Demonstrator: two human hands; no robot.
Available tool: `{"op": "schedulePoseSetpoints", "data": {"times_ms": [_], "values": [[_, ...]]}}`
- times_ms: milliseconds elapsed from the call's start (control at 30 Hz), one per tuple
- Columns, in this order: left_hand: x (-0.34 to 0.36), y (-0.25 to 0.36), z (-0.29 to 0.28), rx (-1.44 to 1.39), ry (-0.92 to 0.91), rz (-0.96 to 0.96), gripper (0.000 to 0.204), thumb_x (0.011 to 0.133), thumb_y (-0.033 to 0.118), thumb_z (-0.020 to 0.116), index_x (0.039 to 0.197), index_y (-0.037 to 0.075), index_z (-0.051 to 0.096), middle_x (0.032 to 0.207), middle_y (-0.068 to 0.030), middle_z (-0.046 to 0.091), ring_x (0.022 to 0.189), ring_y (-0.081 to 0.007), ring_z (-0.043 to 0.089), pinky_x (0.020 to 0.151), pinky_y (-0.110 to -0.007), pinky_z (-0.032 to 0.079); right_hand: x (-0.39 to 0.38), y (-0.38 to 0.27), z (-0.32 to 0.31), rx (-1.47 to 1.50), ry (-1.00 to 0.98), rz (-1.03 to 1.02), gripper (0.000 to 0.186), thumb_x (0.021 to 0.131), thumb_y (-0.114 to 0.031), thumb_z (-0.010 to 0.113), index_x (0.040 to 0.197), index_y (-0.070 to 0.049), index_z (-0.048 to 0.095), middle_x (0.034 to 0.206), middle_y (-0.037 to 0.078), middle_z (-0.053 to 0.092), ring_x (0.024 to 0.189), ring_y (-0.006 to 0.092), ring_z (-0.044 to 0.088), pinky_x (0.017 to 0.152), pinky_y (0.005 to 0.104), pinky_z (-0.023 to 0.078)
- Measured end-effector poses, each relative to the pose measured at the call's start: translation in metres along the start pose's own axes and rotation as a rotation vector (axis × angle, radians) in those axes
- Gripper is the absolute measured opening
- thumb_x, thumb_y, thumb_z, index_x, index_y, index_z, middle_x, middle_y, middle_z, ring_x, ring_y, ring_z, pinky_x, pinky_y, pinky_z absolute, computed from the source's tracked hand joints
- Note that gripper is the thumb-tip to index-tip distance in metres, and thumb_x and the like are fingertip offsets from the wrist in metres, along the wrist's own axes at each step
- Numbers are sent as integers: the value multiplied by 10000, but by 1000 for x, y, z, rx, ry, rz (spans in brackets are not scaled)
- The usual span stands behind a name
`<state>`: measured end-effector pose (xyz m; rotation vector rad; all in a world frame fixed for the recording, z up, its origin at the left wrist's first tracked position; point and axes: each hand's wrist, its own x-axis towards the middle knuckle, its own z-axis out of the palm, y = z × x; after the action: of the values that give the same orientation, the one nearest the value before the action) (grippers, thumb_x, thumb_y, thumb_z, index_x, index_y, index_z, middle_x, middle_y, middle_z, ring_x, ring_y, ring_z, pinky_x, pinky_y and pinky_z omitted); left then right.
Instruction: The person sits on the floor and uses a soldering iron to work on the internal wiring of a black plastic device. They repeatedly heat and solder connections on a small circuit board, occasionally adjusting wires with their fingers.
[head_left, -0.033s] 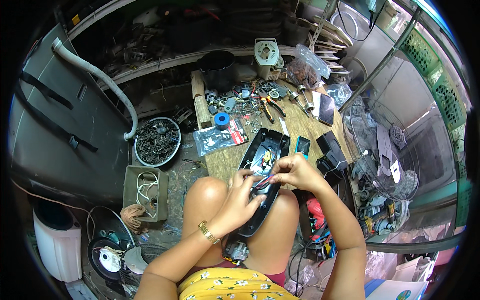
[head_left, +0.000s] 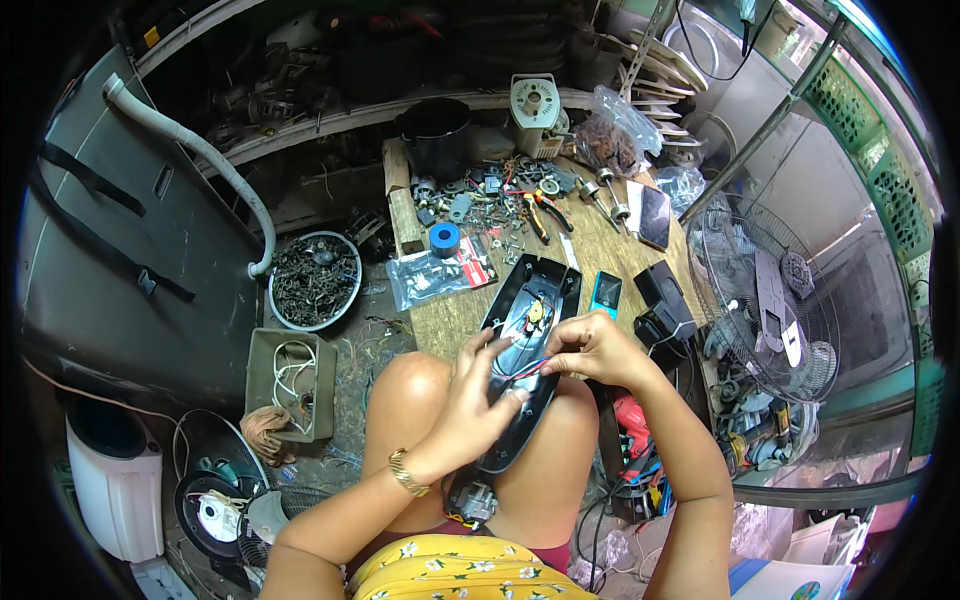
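Observation:
A long black plastic housing [head_left: 520, 435], like a fan's base shell, lies across my thighs with its far end at the worktable's edge. Inside it is a small yellow round part [head_left: 536, 312] with wires. My right hand [head_left: 590, 350] pinches several thin wires [head_left: 528, 372], red and blue among them, above the housing's middle. My left hand [head_left: 468, 395] rests on the housing's left side, thumb and fingers apart, next to the wires. In my lap, below the housing, sits a small metal motor [head_left: 472, 504] with yellow wires.
The wooden table [head_left: 445, 325] bears pliers [head_left: 543, 215], a blue tape roll [head_left: 444, 239], loose small parts, a phone [head_left: 654, 220] and a teal device [head_left: 606, 293]. A basin of screws [head_left: 315, 310] and a grey bin [head_left: 325, 400] stand left. Wire fan guards [head_left: 760, 300] lie right.
My left fingers have spread and lifted off the wires. The wires show more plainly, still pinched in my right hand, which has barely moved.

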<state>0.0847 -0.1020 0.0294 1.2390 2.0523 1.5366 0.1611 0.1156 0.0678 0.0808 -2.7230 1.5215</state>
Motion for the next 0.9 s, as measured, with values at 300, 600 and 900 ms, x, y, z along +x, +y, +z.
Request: {"op": "schedulePoseSetpoints", "data": {"times_ms": [300,600,900], "values": [[19,26,-29,-568,-168,-837,542,1004,293,482,1408,-46,358,1265,-152,544,1221,-209,472,1027,-336,386,-7,6,5,59,-20,-27,164,739,-104,789,801,12,691,749,114,691,709,196,676,647,309,499],[61,-22,9,-40,-263,-814,223,973,127,516,1142,-1,585,837,-59,635,673,-130,566,567,-296,460,-4,3,0,84,-102,-15,155,760,-90,803,767,14,688,753,81,694,708,148,659,649,276,498],[51,-12,-3,319,-481,-278,266,830,-12,510,1077,-58,600,1085,-295,550,1006,-437,581,903,-447,471,7,5,8,210,55,346,106,795,-45,752,853,27,699,736,64,704,660,79,619,605,264,487]]}}
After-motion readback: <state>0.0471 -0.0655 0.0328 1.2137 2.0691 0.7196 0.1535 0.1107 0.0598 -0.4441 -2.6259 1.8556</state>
